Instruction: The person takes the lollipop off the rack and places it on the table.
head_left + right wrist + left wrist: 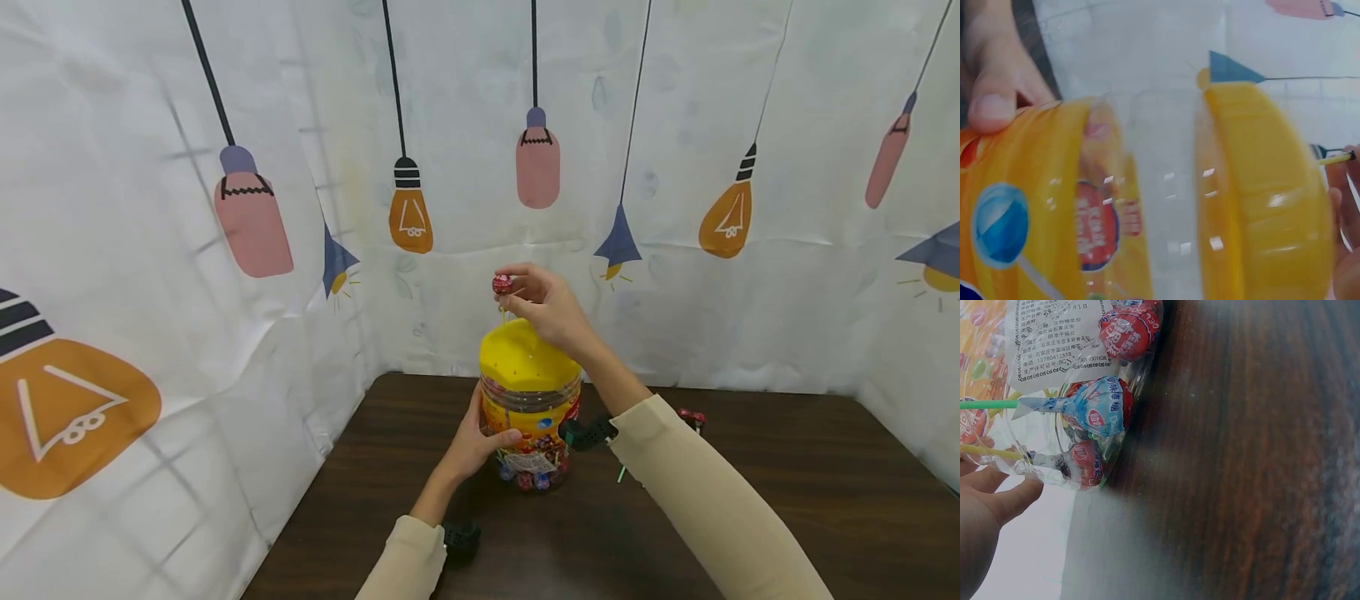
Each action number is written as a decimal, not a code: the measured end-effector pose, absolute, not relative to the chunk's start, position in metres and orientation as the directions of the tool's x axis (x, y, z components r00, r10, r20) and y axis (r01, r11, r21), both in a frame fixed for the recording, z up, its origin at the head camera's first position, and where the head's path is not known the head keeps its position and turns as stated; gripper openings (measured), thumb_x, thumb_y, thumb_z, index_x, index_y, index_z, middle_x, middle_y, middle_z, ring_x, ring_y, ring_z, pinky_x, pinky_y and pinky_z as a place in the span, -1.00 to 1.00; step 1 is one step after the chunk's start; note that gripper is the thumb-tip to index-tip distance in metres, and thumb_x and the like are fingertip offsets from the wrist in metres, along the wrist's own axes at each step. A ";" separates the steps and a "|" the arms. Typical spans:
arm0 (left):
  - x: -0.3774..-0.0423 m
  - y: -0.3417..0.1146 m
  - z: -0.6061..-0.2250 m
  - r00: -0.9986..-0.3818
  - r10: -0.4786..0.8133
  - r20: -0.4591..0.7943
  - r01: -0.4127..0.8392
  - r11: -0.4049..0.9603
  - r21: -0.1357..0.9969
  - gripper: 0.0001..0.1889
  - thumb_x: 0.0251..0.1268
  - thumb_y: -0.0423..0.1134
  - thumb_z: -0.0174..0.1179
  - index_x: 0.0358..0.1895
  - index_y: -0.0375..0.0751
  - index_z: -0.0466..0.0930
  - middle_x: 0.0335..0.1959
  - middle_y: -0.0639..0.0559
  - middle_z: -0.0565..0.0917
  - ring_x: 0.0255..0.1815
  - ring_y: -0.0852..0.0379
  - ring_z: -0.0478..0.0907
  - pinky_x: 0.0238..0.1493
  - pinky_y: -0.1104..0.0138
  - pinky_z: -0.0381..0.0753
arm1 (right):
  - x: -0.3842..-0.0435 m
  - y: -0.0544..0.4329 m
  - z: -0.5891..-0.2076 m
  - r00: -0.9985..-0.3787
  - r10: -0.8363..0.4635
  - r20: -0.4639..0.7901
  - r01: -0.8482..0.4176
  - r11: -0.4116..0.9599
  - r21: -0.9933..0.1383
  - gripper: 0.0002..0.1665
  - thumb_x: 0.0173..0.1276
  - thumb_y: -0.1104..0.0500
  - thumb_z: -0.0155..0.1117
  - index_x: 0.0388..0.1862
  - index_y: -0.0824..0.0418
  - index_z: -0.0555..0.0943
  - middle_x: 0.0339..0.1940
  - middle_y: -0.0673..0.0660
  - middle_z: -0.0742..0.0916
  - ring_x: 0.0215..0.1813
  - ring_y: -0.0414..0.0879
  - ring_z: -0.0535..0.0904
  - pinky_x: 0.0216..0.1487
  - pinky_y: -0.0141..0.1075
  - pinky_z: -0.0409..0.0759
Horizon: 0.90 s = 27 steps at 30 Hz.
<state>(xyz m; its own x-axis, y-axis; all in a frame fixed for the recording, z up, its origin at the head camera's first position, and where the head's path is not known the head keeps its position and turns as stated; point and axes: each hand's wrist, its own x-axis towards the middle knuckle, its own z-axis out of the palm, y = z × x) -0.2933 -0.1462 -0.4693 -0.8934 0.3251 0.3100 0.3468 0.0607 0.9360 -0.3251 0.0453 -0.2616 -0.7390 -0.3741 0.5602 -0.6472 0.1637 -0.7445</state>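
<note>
A clear jar [528,421] with an orange-yellow label and a yellow lid [525,358] stands upright on the table. My left hand [476,437] grips its left side, thumb across the front. Over the lid, my right hand [553,310] pinches a red-wrapped lollipop [502,284], candy end up. Its yellow stick [1335,159] points down at the lid's top; whether the tip is in a hole, I cannot tell. Through the jar's base in the left wrist view, a blue-wrapped lollipop [1100,406] and several others show, heads down.
Beyond the right sleeve, a red-wrapped lollipop [692,418] lies on the dark wooden table [795,483], partly hidden by the arm. A green stick [621,473] pokes out beside that sleeve. White cloth [465,317] printed with lamps hangs behind and along the sides.
</note>
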 end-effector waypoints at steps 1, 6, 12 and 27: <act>-0.293 -0.146 -0.469 -0.893 0.325 0.310 0.347 0.060 0.936 0.11 0.26 0.17 0.40 0.65 0.40 -0.29 0.63 0.04 0.15 0.53 -0.08 0.30 0.51 -0.15 0.32 | -0.324 0.046 -0.260 -0.735 -0.363 0.573 -0.652 0.146 -0.744 -0.56 0.49 0.26 0.27 0.32 0.08 0.58 -0.03 0.22 0.77 -0.10 0.03 0.73 -0.01 -0.24 0.71; -0.292 -0.146 -0.469 -0.892 0.325 0.314 0.350 0.060 0.935 0.11 0.27 0.14 0.40 0.66 0.37 -0.29 0.64 0.02 0.15 0.54 -0.09 0.29 0.52 -0.15 0.31 | -0.316 0.057 -0.255 -0.704 -0.316 0.636 -0.682 0.050 -0.730 -0.51 0.47 0.28 0.30 0.35 0.13 0.56 -0.05 0.28 0.76 -0.25 -0.08 0.70 -0.19 -0.31 0.70; -0.292 -0.147 -0.469 -0.892 0.324 0.314 0.351 0.062 0.934 0.12 0.26 0.14 0.41 0.66 0.40 -0.30 0.64 0.02 0.15 0.55 -0.09 0.29 0.51 -0.15 0.33 | -0.308 0.077 -0.265 -0.696 -0.289 0.657 -0.690 0.014 -0.724 -0.49 0.45 0.34 0.29 0.36 0.25 0.52 -0.10 0.28 0.75 -0.34 -0.08 0.65 -0.29 -0.34 0.69; -0.296 -0.147 -0.474 -0.883 0.332 0.331 0.373 0.071 0.925 0.11 0.27 0.14 0.40 0.66 0.37 -0.29 0.61 0.01 0.19 0.54 -0.09 0.30 0.49 -0.14 0.37 | -0.297 0.136 -0.318 -0.782 -0.181 0.596 -0.598 -0.051 -0.800 -0.50 0.43 0.36 0.31 0.32 0.15 0.55 -0.15 0.00 0.77 -0.28 -0.09 0.69 -0.33 -0.33 0.72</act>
<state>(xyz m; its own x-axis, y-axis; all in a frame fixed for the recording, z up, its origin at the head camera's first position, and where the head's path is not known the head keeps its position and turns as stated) -0.2962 -0.1474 -0.4741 -0.8832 0.3323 0.3309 0.3733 0.0711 0.9250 -0.2966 0.1362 -0.3183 -0.7823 -0.1805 0.5962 -0.5979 -0.0505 -0.8000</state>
